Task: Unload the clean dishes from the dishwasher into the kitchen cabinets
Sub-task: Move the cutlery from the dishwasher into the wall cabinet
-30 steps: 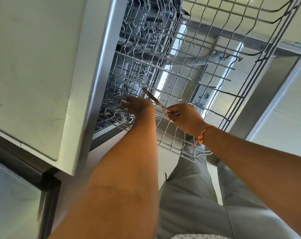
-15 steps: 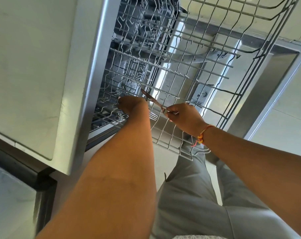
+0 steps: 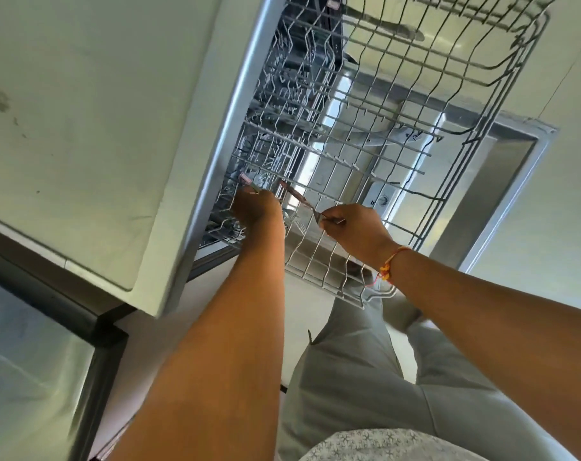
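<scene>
A grey wire rack (image 3: pixel 375 151) lay behind. The right hand (image 3: pixel 352 231) pinched a thin flat utensil (image 3: pixel 295 196); the left hand (image 3: pixel 257 211) clasped a pink-tipped piece (image 3: pixel 247 181).

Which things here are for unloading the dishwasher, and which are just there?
For the job: wire rack, utensil pinched by right hand, left hand at the rack, open dishwasher door.
Just there: thread bracelet, pale countertop, dark glass panel.

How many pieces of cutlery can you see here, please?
1: a slim metal utensil pinched by the right hand over the grey wire rack. The left hand's pink-tipped item may be another.
</scene>
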Demonstrator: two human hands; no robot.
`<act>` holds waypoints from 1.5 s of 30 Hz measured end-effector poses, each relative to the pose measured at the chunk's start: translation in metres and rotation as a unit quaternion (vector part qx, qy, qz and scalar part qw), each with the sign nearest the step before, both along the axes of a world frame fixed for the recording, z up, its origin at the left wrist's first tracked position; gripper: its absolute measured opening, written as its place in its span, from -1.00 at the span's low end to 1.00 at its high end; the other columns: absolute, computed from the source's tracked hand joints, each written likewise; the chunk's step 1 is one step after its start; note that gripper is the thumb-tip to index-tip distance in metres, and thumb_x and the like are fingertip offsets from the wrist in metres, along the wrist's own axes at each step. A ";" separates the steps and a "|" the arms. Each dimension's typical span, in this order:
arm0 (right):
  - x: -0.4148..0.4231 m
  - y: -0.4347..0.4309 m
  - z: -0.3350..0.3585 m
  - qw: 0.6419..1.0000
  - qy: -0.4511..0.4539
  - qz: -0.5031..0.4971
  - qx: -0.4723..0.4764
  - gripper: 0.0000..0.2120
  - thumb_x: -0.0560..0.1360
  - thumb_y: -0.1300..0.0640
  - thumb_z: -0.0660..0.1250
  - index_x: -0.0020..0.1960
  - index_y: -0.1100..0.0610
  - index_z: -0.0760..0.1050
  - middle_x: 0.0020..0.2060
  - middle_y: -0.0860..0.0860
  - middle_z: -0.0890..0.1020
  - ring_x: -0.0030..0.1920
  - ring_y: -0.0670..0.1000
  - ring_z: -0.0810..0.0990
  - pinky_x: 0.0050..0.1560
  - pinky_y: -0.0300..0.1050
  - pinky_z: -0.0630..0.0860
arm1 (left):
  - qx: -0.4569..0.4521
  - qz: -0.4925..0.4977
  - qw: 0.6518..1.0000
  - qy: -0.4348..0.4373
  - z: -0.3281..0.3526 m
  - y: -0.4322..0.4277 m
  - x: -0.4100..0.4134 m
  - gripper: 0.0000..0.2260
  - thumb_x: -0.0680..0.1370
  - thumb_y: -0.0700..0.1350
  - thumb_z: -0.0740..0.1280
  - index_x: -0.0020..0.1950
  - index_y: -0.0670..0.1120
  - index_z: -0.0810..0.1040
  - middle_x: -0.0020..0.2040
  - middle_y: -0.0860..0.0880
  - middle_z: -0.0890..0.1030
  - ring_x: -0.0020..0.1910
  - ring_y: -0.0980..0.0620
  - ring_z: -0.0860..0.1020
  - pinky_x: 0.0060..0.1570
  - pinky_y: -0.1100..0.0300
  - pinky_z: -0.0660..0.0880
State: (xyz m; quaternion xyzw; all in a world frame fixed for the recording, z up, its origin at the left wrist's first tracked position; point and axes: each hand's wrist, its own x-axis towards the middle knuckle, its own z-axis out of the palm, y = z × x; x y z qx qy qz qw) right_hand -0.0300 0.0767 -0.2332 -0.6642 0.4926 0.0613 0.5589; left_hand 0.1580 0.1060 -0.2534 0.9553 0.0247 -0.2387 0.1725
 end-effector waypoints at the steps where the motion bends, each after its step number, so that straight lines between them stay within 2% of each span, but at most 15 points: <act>1: -0.003 -0.004 0.010 1.000 -0.003 -0.004 -0.007 -0.83 0.56 0.04 0.34 0.08 -0.03 0.68 -0.05 -0.10 0.71 -0.07 -0.08 0.63 0.03 -0.24 0.53 | -0.027 -0.006 1.000 0.005 0.008 0.002 -0.004 -0.82 0.53 -0.25 0.32 0.09 -0.21 0.63 -0.03 -0.17 0.69 -0.07 -0.10 0.68 -0.05 0.04 0.64; 4: -0.016 -0.015 0.049 0.999 -0.019 -0.018 -0.029 -0.86 0.55 0.02 0.38 0.05 -0.03 0.69 -0.17 -0.22 0.65 -0.18 -0.21 0.58 -0.09 -0.39 0.45 | -0.127 0.010 0.991 0.044 0.034 0.013 -0.023 -0.90 0.52 -0.12 0.38 -0.07 -0.14 0.63 -0.16 -0.09 0.67 -0.23 -0.04 0.68 -0.17 -0.01 0.66; 6: -0.029 -0.020 0.075 0.998 -0.037 -0.035 -0.044 -0.89 0.53 0.00 0.40 -0.01 -0.05 0.70 -0.24 -0.30 0.60 -0.24 -0.29 0.56 -0.18 -0.48 0.42 | -0.200 0.042 0.975 0.089 0.062 0.019 -0.040 -0.92 0.55 -0.11 0.39 -0.09 -0.11 0.60 -0.10 -0.11 0.67 -0.19 -0.04 0.68 -0.16 0.01 0.66; 10: -0.068 -0.022 0.134 0.990 -0.084 -0.071 -0.085 -0.94 0.49 0.06 0.45 -0.05 -0.06 0.68 -0.22 -0.25 0.66 -0.27 -0.29 0.60 -0.26 -0.52 0.48 | -0.339 0.109 0.916 0.184 0.133 0.038 -0.087 -0.73 0.60 -0.18 0.30 0.27 -0.24 0.47 0.13 -0.18 0.60 -0.06 -0.04 0.62 0.01 -0.02 0.64; 12: -0.091 -0.019 0.164 0.983 -0.115 -0.081 -0.115 -0.94 0.49 0.08 0.45 -0.06 -0.06 0.68 -0.27 -0.23 0.65 -0.33 -0.29 0.57 -0.31 -0.54 0.43 | -0.356 0.129 0.904 0.199 0.166 0.047 -0.111 -0.76 0.61 -0.16 0.29 0.22 -0.26 0.49 0.16 -0.21 0.59 0.01 -0.04 0.61 0.07 0.04 0.61; 15: -0.125 -0.011 0.203 0.974 -0.169 -0.103 -0.108 -0.96 0.49 0.09 0.46 -0.08 0.00 0.69 -0.31 -0.05 0.67 -0.42 -0.21 0.50 -0.42 -0.44 0.40 | -0.405 0.166 0.883 0.172 0.219 0.067 -0.156 -0.92 0.60 -0.26 0.30 -0.07 -0.18 0.55 -0.04 -0.17 0.63 0.05 -0.11 0.63 0.06 0.06 0.60; 19: -0.161 0.012 0.248 0.964 -0.243 -0.079 -0.079 -0.92 0.48 0.13 0.48 -0.04 0.09 0.70 -0.26 -0.03 0.69 -0.37 -0.23 0.57 -0.37 -0.43 0.45 | -0.483 0.188 0.847 0.121 0.264 0.114 -0.220 -0.96 0.58 -0.25 0.34 -0.02 -0.20 0.58 0.00 -0.25 0.65 0.00 -0.12 0.65 0.03 0.01 0.63; 21: -0.170 0.025 0.269 0.957 -0.279 -0.062 -0.053 -0.94 0.48 0.16 0.48 -0.06 0.10 0.68 -0.27 0.00 0.70 -0.32 -0.16 0.60 -0.31 -0.36 0.51 | -0.505 0.191 0.838 0.076 0.286 0.138 -0.243 -0.96 0.58 -0.23 0.36 -0.05 -0.15 0.60 -0.05 -0.20 0.67 -0.02 -0.11 0.66 0.04 0.02 0.62; 24: -0.172 0.055 0.302 0.942 -0.335 0.000 -0.023 -0.92 0.49 0.17 0.46 -0.04 0.15 0.67 -0.21 0.06 0.72 -0.14 0.05 0.70 -0.08 -0.12 0.64 | -0.519 0.179 0.836 -0.014 0.325 0.190 -0.269 -0.97 0.56 -0.18 0.38 -0.02 -0.12 0.59 -0.10 -0.11 0.67 -0.08 -0.02 0.68 0.05 0.00 0.62; 26: -0.165 0.075 0.323 0.928 -0.370 0.033 -0.013 -0.91 0.51 0.18 0.43 -0.03 0.20 0.66 -0.19 0.13 0.71 -0.12 0.12 0.69 -0.02 0.02 0.64 | -0.526 0.178 0.828 -0.072 0.348 0.222 -0.277 -0.94 0.56 -0.19 0.39 0.01 -0.15 0.61 -0.13 -0.10 0.67 -0.11 -0.01 0.66 0.01 0.10 0.63; 29: -0.150 0.125 0.362 0.897 -0.429 0.102 0.013 -0.92 0.53 0.23 0.41 -0.03 0.25 0.64 -0.21 0.20 0.69 -0.17 0.10 0.65 -0.01 0.06 0.60 | -0.533 0.205 0.802 -0.175 0.392 0.286 -0.289 -0.89 0.54 -0.25 0.39 0.05 -0.23 0.62 -0.14 -0.13 0.68 -0.12 -0.05 0.66 -0.02 0.13 0.64; 33: -0.138 0.207 0.416 0.843 -0.483 0.236 0.006 -0.92 0.54 0.16 0.40 0.00 0.13 0.64 -0.16 0.03 0.71 -0.07 0.02 0.69 0.05 -0.05 0.63 | -0.476 0.199 0.799 -0.310 0.440 0.381 -0.309 -0.93 0.54 -0.19 0.42 -0.03 -0.03 0.64 -0.15 -0.05 0.70 -0.09 -0.08 0.67 0.05 -0.02 0.62; 36: -0.131 0.271 0.460 0.785 -0.532 0.317 -0.008 -0.92 0.54 0.18 0.40 0.01 0.11 0.65 -0.14 -0.03 0.71 -0.06 -0.07 0.68 0.05 -0.12 0.62 | -0.412 0.204 0.788 -0.411 0.479 0.450 -0.330 -0.93 0.53 -0.20 0.42 -0.07 -0.04 0.62 -0.15 0.04 0.69 -0.08 0.00 0.66 0.05 0.01 0.60; 39: -0.129 0.345 0.504 0.713 -0.584 0.388 0.001 -0.88 0.54 0.15 0.40 0.06 0.10 0.65 -0.08 -0.05 0.71 0.00 -0.07 0.67 0.06 -0.18 0.59 | -0.349 0.218 0.755 -0.510 0.524 0.522 -0.363 -0.79 0.51 -0.27 0.43 -0.09 0.06 0.58 -0.18 0.19 0.66 -0.11 0.13 0.64 -0.02 0.17 0.58; 45: -0.148 0.490 0.585 0.595 -0.655 0.457 0.084 -0.93 0.53 0.18 0.41 -0.01 0.11 0.65 -0.12 -0.02 0.72 -0.02 -0.03 0.68 0.07 -0.12 0.57 | -0.253 0.221 0.709 -0.620 0.611 0.646 -0.444 -0.85 0.51 -0.28 0.42 0.01 -0.06 0.61 -0.07 0.07 0.68 -0.04 0.12 0.65 0.05 0.19 0.58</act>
